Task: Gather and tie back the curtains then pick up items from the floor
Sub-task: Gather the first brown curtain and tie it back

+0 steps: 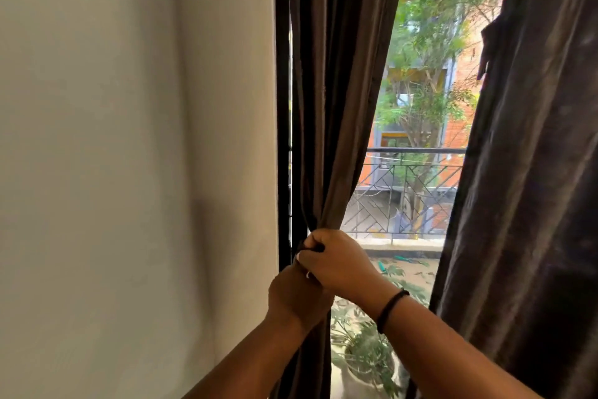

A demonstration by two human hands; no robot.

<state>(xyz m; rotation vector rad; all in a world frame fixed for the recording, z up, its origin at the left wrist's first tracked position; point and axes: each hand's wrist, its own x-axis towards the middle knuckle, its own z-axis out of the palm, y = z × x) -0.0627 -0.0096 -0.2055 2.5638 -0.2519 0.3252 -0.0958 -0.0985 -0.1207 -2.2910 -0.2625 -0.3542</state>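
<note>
A dark brown left curtain hangs beside the black window frame, pulled into a narrow bunch at waist height. My left hand is closed around the bunch from below. Just above it, my right hand is closed on the same gathered fabric, and a dark strip of cloth shows between its fingers. A black band circles my right wrist. The right curtain hangs loose and full on the other side of the glass. No floor items are in view.
A plain pale wall fills the left half. Through the glass I see a balcony railing, a potted plant low down, trees and an orange brick building beyond.
</note>
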